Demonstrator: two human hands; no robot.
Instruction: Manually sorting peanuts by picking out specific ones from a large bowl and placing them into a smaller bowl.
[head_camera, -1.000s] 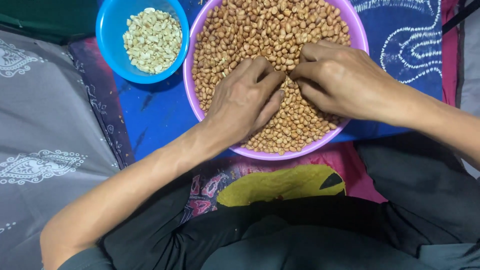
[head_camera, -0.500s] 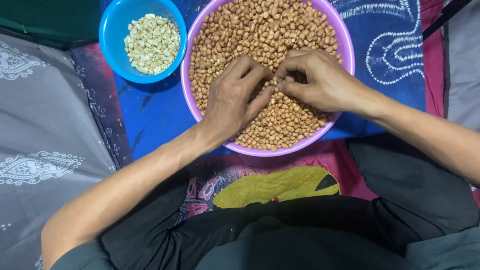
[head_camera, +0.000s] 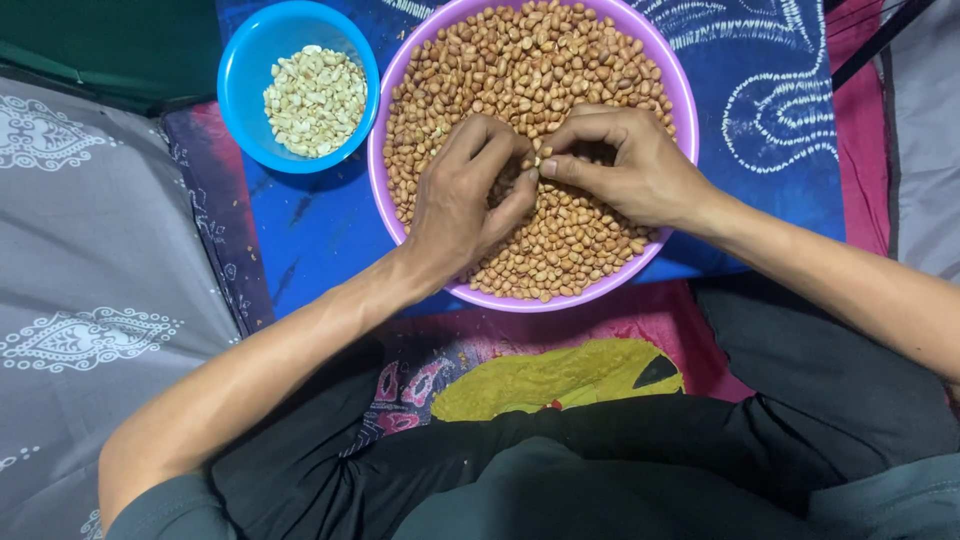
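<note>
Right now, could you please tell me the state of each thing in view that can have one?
Purple bowl: nearly full of brown, unpeeled peanuts.
Blue bowl: partly filled with pale peeled peanuts.
Left hand: resting on the brown peanuts, fingers curled.
Right hand: over the purple bowl, fingertips pinched against the left hand's.
Blue patterned cloth: spread flat under both bowls.

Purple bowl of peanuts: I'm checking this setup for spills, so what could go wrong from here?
Both hands, left hand and right hand, press into the purple bowl, which sits on soft cloth and might tip. The bowl is heaped, so brown peanuts could spill over the rim or into the blue bowl of skinned ones.
</note>
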